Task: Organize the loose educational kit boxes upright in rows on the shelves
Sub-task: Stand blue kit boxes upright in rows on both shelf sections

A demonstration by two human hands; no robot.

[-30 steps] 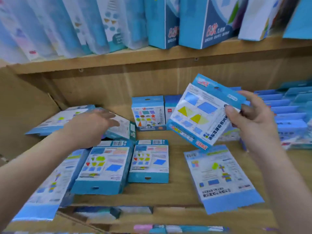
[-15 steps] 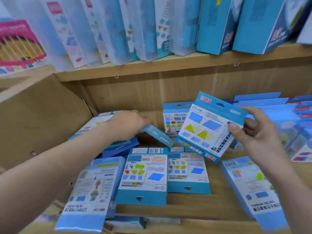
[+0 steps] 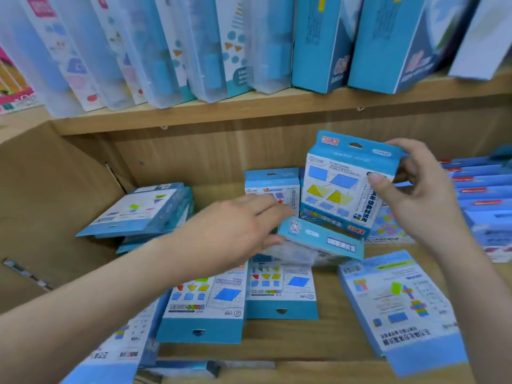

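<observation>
My right hand point(image 3: 412, 189) pinches the top right corner of a blue and white kit box point(image 3: 340, 187), holding it nearly upright above the wooden shelf point(image 3: 327, 339). My left hand point(image 3: 235, 231) grips a second blue box point(image 3: 321, 239) by its left end and carries it tilted, just below the first. One kit box point(image 3: 271, 187) stands upright at the back, partly hidden by my left fingers. Several more boxes lie flat on the shelf, among them two in the middle point(image 3: 207, 303) point(image 3: 281, 295) and a long one at the right point(image 3: 401, 306).
A leaning stack of flat boxes point(image 3: 141, 209) lies at the left by the shelf's side wall point(image 3: 41, 206). Rows of blue boxes point(image 3: 482, 195) fill the right side. The upper shelf point(image 3: 249, 106) carries upright plastic cases and blue cartons.
My left hand has lifted a box off the left pile and brought it right, under the box in my right hand. That box has turned more upright. The camera swung left.
</observation>
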